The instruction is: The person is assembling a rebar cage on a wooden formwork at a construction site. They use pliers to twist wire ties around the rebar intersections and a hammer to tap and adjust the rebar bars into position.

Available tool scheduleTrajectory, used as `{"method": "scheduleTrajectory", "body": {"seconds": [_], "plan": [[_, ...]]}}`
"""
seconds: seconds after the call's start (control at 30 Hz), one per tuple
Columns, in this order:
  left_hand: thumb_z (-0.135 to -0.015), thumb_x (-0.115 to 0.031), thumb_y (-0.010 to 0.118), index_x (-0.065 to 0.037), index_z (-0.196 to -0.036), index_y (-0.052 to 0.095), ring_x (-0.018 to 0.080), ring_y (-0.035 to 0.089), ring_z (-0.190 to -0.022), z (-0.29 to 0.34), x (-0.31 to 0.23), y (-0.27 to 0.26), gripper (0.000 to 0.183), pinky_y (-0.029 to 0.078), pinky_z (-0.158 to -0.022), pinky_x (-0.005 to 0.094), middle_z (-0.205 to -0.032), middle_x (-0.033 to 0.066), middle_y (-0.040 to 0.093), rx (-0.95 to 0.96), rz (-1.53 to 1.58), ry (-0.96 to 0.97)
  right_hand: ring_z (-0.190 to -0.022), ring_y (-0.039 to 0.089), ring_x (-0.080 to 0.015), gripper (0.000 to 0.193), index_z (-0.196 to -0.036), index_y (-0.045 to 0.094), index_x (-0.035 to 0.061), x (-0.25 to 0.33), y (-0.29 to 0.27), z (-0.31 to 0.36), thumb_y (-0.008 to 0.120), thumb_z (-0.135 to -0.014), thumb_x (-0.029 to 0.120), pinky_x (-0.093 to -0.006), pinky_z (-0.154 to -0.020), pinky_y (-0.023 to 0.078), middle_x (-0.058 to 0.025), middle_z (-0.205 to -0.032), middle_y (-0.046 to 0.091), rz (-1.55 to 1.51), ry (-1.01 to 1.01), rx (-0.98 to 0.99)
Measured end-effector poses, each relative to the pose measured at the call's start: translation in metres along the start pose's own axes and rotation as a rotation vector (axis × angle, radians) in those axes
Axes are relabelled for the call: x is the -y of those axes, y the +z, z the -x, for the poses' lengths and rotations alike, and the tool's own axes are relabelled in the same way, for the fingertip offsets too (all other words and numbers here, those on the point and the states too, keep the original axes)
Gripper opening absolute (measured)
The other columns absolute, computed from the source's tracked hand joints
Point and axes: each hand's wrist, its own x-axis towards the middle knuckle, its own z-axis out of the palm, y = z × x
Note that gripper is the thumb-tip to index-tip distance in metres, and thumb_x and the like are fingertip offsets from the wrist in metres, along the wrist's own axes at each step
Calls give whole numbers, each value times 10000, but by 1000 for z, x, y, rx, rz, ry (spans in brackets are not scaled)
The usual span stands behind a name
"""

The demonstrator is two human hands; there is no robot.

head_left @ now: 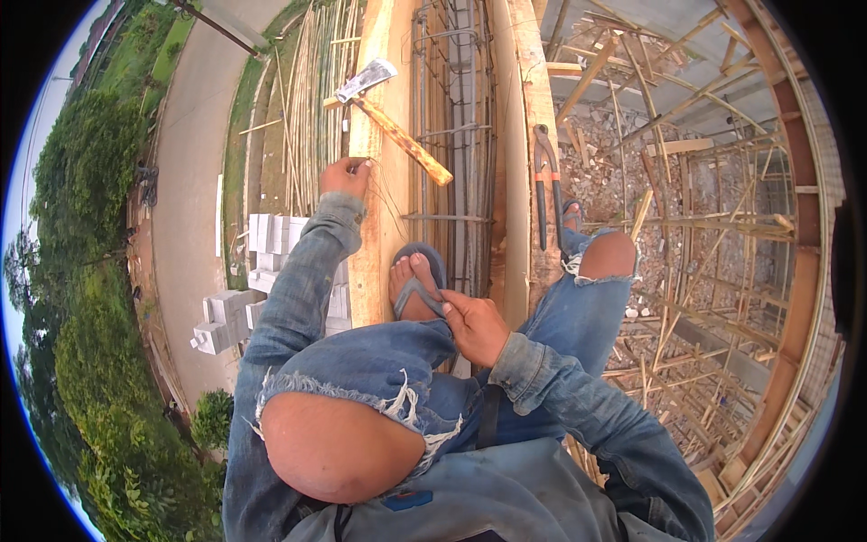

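My left hand [347, 177] is closed at the outer edge of the left formwork board [368, 280], its fingertips pinched where thin wire [386, 194] trails over the wood. Beside my sandalled foot, my right hand [476, 327] is closed in a pinch near the grey flip-flop [423, 287]; whatever lies between its fingertips is too small to make out. A hatchet [397, 135] with a wooden handle lies across the left board, its handle reaching over the rebar cage [456, 117]. Pincers [545, 176] with red and black handles rest on the right board [535, 81].
Between the two boards runs a deep slot with steel bars. Far below on the left are stacked pale blocks [226, 316], bamboo poles [318, 99] and a road [185, 163]. On the right, a drop holds timber props [664, 217] over rubble.
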Motion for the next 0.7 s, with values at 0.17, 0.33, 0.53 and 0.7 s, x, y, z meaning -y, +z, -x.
{"method": "scheduleTrajectory", "body": {"seconds": [0.17,0.33,0.53,0.7], "plan": [[-732,-307,680,-3,-789,674,183,604,-621,22,-19,-13,309,475,-610,309,-685,103,644,-28,41,-69,-605,597,-380,408,-1200,399,-41,15,9,6,479,-826,102,-457,-554,473,-199,-714,615,413,6,205],[-701,-340,701,3,-767,669,180,605,-589,30,-42,-17,351,483,-592,306,-657,91,641,159,-124,-158,-599,597,-371,485,-1263,331,-29,11,22,5,467,-821,115,-459,-547,474,-196,-706,615,491,13,273],[-705,-313,682,-8,-828,673,210,633,-622,31,-37,-14,330,502,-629,312,-684,108,652,54,-152,-177,-602,605,-380,540,-1273,301,-60,0,21,4,463,-777,81,-460,-546,486,-239,-704,603,416,-5,276],[-760,-222,648,44,-963,633,158,623,-691,34,-15,-8,335,487,-640,273,-755,114,660,77,90,-195,-593,588,-370,467,-1255,350,-27,2,22,0,480,-828,111,-454,-530,468,-195,-741,612,385,38,325]]}}
